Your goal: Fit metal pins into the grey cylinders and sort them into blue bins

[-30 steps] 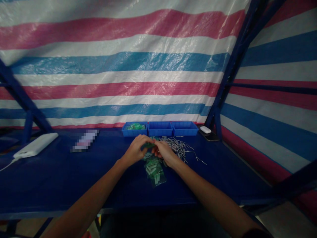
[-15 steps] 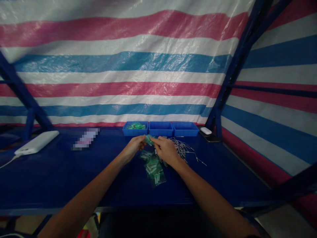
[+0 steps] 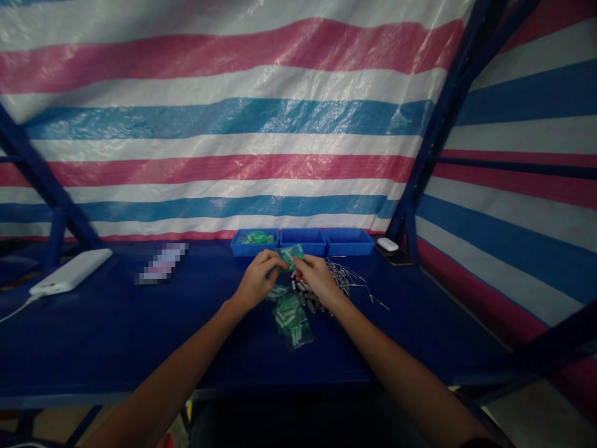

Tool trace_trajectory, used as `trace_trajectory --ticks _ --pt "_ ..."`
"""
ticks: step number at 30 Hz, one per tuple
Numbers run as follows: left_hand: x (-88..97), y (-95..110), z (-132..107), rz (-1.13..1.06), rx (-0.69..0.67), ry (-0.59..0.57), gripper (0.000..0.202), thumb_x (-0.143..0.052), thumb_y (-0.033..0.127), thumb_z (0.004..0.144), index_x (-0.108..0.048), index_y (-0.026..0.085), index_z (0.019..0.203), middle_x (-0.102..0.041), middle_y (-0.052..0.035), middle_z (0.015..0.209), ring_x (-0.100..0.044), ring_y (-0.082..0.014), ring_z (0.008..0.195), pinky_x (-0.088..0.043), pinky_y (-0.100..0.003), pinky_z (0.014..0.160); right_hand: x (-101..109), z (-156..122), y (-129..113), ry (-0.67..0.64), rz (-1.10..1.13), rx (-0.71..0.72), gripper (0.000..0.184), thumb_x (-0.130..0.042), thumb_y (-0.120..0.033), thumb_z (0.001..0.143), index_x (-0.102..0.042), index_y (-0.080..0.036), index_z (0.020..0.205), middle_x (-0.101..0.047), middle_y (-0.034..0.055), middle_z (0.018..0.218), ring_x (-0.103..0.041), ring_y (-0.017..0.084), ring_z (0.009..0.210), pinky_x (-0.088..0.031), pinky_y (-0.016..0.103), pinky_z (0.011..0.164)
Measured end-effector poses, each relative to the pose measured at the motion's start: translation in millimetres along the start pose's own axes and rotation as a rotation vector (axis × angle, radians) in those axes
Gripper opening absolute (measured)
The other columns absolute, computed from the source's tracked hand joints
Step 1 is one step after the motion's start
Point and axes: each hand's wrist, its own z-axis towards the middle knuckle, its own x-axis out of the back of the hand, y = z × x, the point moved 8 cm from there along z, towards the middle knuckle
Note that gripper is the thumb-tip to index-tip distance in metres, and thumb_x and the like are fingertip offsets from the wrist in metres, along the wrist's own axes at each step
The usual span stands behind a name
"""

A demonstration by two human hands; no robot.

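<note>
Between my two hands a small clear green plastic bag (image 3: 291, 252) is held up just in front of the blue bins. My left hand (image 3: 259, 275) pinches its left edge between thumb and fingers. At the bag's lower right, my right hand (image 3: 319, 277) grips it with thumb and forefinger. Below them on the table lie more green bags with pale stick-like pieces (image 3: 290, 317). Short dark and silver cylinders (image 3: 308, 297) lie beside and partly under my right hand. A heap of thin metal rods (image 3: 345, 277) spreads out to its right.
Three blue bins stand at the back: the left bin (image 3: 255, 250) holds green bags, beside the middle bin (image 3: 303, 250) and right bin (image 3: 349, 249). A white power bank (image 3: 72, 272) and a blurred-out flat object (image 3: 163, 264) lie left. A white case (image 3: 387, 244) rests on a dark phone (image 3: 398, 257) at right.
The bag has shifted slightly right and up and shows more of its face. My right hand has moved a little right, uncovering the short cylinders. The left hand's fingers have turned.
</note>
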Motion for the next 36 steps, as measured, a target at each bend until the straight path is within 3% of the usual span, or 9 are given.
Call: trace_trajectory --ticks 3,8,12,14,17,21,26,31,36 --pt "-7.2 -13 0 -0.199 0.149 -0.083 0.025 -0.055 0.034 0.075 -0.061 0.018 0.093 -0.055 -0.007 0.095 -0.051 -0.0177 0.087 -0.042 -0.027 0.069 5 -5 -19 0.089 -0.23 0.23 0.028 -0.046 -0.035 0.082 -0.065 -0.016 0.077 -0.056 -0.0006 0.059 -0.048 0.013 0.055 -0.036 0.023 0.054" --pt "-25.8 -45 -13 -0.744 0.602 -0.139 0.053 -0.036 0.06 0.079 -0.06 0.013 0.088 -0.06 -0.0067 0.078 -0.053 -0.0128 0.065 -0.041 -0.024 0.056 0 -13 -32 0.081 -0.544 0.415 0.029 -0.047 -0.022 0.083 -0.064 -0.023 0.106 -0.058 0.0027 0.078 -0.053 0.014 0.069 -0.041 0.024 0.067" --pt "-19.9 -65 -10 -0.877 0.752 0.011 0.029 -0.065 0.038 0.067 -0.057 0.011 0.069 -0.051 0.0012 0.056 -0.044 -0.006 0.046 -0.034 -0.019 0.044 -7 -13 -30 0.036 -0.504 0.472 0.035 -0.047 -0.013 0.079 -0.062 -0.023 0.108 -0.057 0.0038 0.095 -0.054 0.013 0.08 -0.044 0.024 0.072" --pt "-9.6 -78 -4 -0.913 0.793 0.155 0.022 -0.068 0.029 0.066 -0.054 0.012 0.065 -0.048 0.003 0.052 -0.043 -0.0046 0.044 -0.035 -0.018 0.044 -4 -13 -30 0.074 -0.453 0.478 0.034 -0.048 -0.017 0.079 -0.061 -0.022 0.11 -0.055 0.005 0.099 -0.054 0.014 0.084 -0.045 0.026 0.073" --pt "3.9 -97 3 -0.908 0.819 0.352 0.024 -0.06 0.035 0.074 -0.054 0.013 0.067 -0.054 0.0007 0.057 -0.048 -0.0052 0.047 -0.042 -0.019 0.05 5 -12 -32 0.153 -0.407 0.455 0.031 -0.048 -0.021 0.08 -0.06 -0.021 0.109 -0.052 0.0055 0.096 -0.053 0.015 0.085 -0.046 0.026 0.073" --pt "-4.7 -105 0 -0.492 0.793 0.135 0.04 -0.053 0.052 0.074 -0.06 0.013 0.073 -0.055 -0.0009 0.057 -0.045 -0.008 0.044 -0.036 -0.021 0.044 19 -12 -36 0.224 -0.352 0.414 0.028 -0.044 -0.021 0.08 -0.061 -0.018 0.103 -0.051 0.0051 0.089 -0.052 0.015 0.078 -0.045 0.024 0.062" --pt "-8.4 -76 0 0.045 0.417 -0.118 0.04 -0.051 0.051 0.073 -0.068 0.017 0.085 -0.06 -0.0031 0.069 -0.053 -0.0152 0.063 -0.039 -0.025 0.058 32 -13 -44 0.292 -0.365 0.438 0.025 -0.037 -0.009 0.07 -0.059 -0.016 0.08 -0.049 0.001 0.07 -0.047 0.014 0.064 -0.038 0.026 0.063" --pt "-23.6 -60 -7 0.112 0.234 -0.507 0.047 -0.064 0.049 0.061 -0.066 0.023 0.1 -0.057 -0.0025 0.082 -0.052 -0.0155 0.07 -0.04 -0.024 0.065 41 -12 -49 0.295 -0.314 0.494 0.02 -0.033 -0.009 0.068 -0.05 -0.018 0.065 -0.05 0.0012 0.067 -0.048 0.015 0.067 -0.035 0.026 0.066" --pt "-27.6 -62 -10 0.122 0.255 -0.577 0.037 -0.061 0.047 0.065 -0.066 0.019 0.089 -0.05 -0.0025 0.083 -0.048 -0.0141 0.07 -0.039 -0.023 0.064 35 -8 -45 0.21 -0.309 0.501 0.02 -0.032 -0.009 0.068 -0.049 -0.019 0.063 -0.049 0.0012 0.066 -0.048 0.015 0.068 -0.035 0.027 0.066"
